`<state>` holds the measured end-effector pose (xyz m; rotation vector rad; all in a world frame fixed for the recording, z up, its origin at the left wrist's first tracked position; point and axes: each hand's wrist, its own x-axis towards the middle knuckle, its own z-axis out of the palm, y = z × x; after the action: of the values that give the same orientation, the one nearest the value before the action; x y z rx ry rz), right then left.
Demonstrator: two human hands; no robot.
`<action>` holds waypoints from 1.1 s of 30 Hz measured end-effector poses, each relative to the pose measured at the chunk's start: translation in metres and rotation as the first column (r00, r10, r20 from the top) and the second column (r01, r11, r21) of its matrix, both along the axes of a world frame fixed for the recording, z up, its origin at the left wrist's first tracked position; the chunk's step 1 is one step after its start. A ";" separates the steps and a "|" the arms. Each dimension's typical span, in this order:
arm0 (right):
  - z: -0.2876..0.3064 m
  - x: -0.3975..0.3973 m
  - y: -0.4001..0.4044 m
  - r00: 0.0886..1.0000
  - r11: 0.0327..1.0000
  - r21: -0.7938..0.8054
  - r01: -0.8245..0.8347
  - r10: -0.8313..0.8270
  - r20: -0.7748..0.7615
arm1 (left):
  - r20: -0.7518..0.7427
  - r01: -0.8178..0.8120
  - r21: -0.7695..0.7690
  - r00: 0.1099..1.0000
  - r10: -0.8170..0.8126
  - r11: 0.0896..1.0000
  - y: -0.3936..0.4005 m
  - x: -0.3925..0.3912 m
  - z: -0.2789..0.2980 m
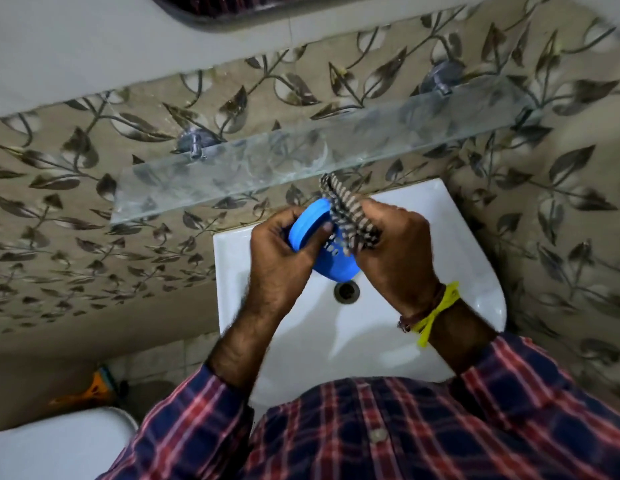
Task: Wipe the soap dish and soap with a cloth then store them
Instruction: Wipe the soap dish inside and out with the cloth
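Over the glossy white ceramic basin (467,271) we see the left hand (280,261) with fingers curled round a round, smooth blue plastic soap dish (310,226), held tilted on edge above the metal drain (346,292). The right hand (395,251) has its fingers bunched on a striped black-and-beige woven cloth (350,216) pressed against the dish; what looks like slots shows on the dish, blurred. Behind hangs a clear glass shelf (232,174).

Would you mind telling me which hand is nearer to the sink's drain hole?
Left, though only slightly. The left hand, gripping the blue soap dish, sits up and left of the drain hole; the right hand, holding the striped cloth, sits up and right.
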<state>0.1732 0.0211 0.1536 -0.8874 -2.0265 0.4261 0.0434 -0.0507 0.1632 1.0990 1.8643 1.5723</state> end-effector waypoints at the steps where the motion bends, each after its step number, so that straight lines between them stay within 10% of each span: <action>1: -0.001 0.001 -0.001 0.997 0.998 0.067 0.001 -0.006 0.075 | -0.109 -0.004 -0.047 0.994 -0.001 0.999 -0.001 -0.003 0.004; 6: -0.004 -0.013 -0.010 0.986 0.969 0.216 -0.120 0.091 0.139 | -0.412 -0.050 -0.243 0.910 -0.056 0.969 0.000 -0.011 0.018; 25: -0.017 0.001 0.001 0.988 0.979 0.147 -0.145 0.136 0.067 | -0.088 -0.150 -0.093 0.986 0.142 0.984 -0.021 -0.003 -0.004; 30: -0.007 -0.008 0.002 0.972 0.950 0.233 -0.207 0.173 0.158 | -0.334 -0.085 -0.368 0.941 -0.047 0.926 -0.004 -0.008 0.012; 33: -0.007 -0.003 -0.001 0.983 0.973 0.141 -0.180 0.181 0.010 | -0.469 -0.167 -0.268 0.883 0.023 0.949 -0.005 -0.006 0.013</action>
<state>0.1699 0.0199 0.1467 -0.6185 -2.1146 0.3768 0.0371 -0.0559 0.1760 1.3351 2.4071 1.0735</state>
